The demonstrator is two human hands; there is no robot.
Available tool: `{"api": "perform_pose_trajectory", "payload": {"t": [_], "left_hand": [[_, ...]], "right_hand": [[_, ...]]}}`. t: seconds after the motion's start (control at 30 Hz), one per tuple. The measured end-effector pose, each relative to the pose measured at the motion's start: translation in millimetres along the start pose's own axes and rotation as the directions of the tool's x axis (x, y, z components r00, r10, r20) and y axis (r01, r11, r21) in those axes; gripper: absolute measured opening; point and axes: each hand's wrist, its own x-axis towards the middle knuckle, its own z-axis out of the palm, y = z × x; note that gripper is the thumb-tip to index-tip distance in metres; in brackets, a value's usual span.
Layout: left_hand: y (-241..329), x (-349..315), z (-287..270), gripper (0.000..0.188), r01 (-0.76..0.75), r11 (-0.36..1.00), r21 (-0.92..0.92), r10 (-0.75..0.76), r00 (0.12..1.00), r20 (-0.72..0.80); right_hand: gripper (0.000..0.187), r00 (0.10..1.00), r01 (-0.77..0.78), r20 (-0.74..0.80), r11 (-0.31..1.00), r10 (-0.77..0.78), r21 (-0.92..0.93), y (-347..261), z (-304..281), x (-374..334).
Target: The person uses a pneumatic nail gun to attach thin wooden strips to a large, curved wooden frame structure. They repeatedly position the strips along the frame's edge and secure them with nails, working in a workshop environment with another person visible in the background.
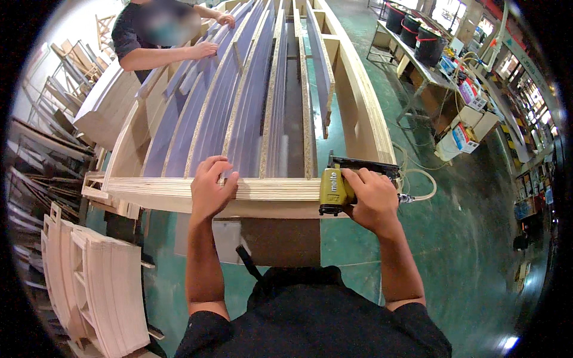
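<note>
A large wooden frame (268,190) lies in front of me, with several long slats (237,116) running away from its near rail. My left hand (213,185) reaches over that rail, fingers and thumb bent around the near end of one slat. In my right hand (371,197) is a yellow-green nail gun (332,190) with a black magazine, gripped by its body. It rests at the right part of the near rail, its head toward the left. A pale air hose (427,179) leads from it behind my right hand.
At the far left a co-worker (161,56) has both hands on the slats. Stacked curved wooden pieces (104,286) stand at lower left. Along the right, a workbench (412,62) carries black buckets (428,46). A white bucket (449,145) and boxes stand by it on the green floor.
</note>
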Motion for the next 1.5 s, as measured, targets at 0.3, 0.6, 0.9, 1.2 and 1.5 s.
{"api": "perform_pose_trajectory", "payload": {"t": [0.3, 0.6, 0.9, 1.2, 1.5], "left_hand": [[3, 3, 3, 0.023, 0.013, 0.999, 0.029, -0.012, 1.000, -0.011], [3, 2, 7, 0.023, 0.024, 0.997, 0.074, -0.022, 0.999, -0.030], [5, -1, 4, 0.021, 0.055, 0.997, 0.061, -0.052, 0.998, -0.040], [-1, -3, -3, 0.021, -0.013, 0.999, 0.049, 0.014, 0.999, -0.029], [-27, -6, -9, 0.026, -0.184, 0.965, -0.187, 0.192, 0.981, 0.021]], "right_hand": [[0.063, 1.000, 0.027, 0.003, 0.999, -0.027, 0.047, 3, -1, 1], [0.062, 0.999, 0.018, 0.030, 0.997, -0.020, 0.069, 8, 1, 0], [0.072, 1.000, 0.014, -0.015, 0.999, -0.013, 0.044, 7, 10, -1], [0.075, 1.000, -0.021, 0.013, 1.000, 0.021, 0.007, -9, 1, 2], [0.071, 0.982, -0.127, 0.141, 0.992, 0.127, -0.013, -34, -11, 14]]}}
